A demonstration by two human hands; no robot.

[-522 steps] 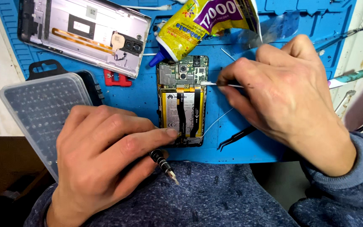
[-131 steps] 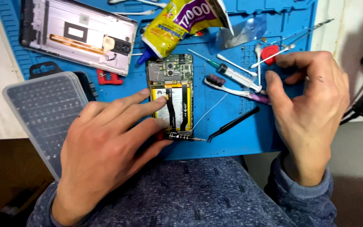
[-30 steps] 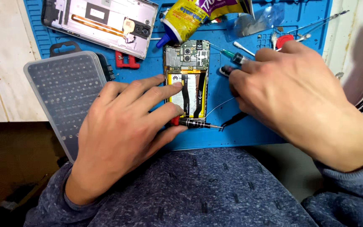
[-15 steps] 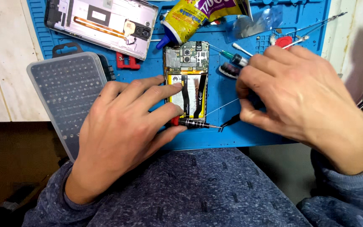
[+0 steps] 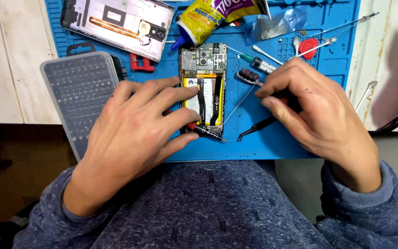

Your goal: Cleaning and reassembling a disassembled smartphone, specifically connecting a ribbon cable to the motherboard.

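Note:
An opened phone (image 5: 203, 69) lies back-up on a blue work mat (image 5: 272, 143), its circuit board and yellow-framed battery exposed. My left hand (image 5: 134, 138) lies across its lower half with fingertips on the battery. A small red-and-black screwdriver (image 5: 206, 132) sticks out between that hand's thumb and fingers. My right hand (image 5: 314, 110) sits to the right of the phone, fingers curled over the handle of a small brush (image 5: 249, 75). Black tweezers (image 5: 256, 133) lie under its fingertips.
A clear bit case (image 5: 79, 92) sits at the left mat edge. The phone's back cover (image 5: 116, 25) and a yellow glue tube (image 5: 199, 23) lie at the far side. A green-tipped driver (image 5: 259, 62), a red pick (image 5: 308, 47) and metal probes (image 5: 342, 27) lie at the back right.
My right hand came in from the mat's right side to the brush beside the phone and has curled there. My left hand has stayed on the phone.

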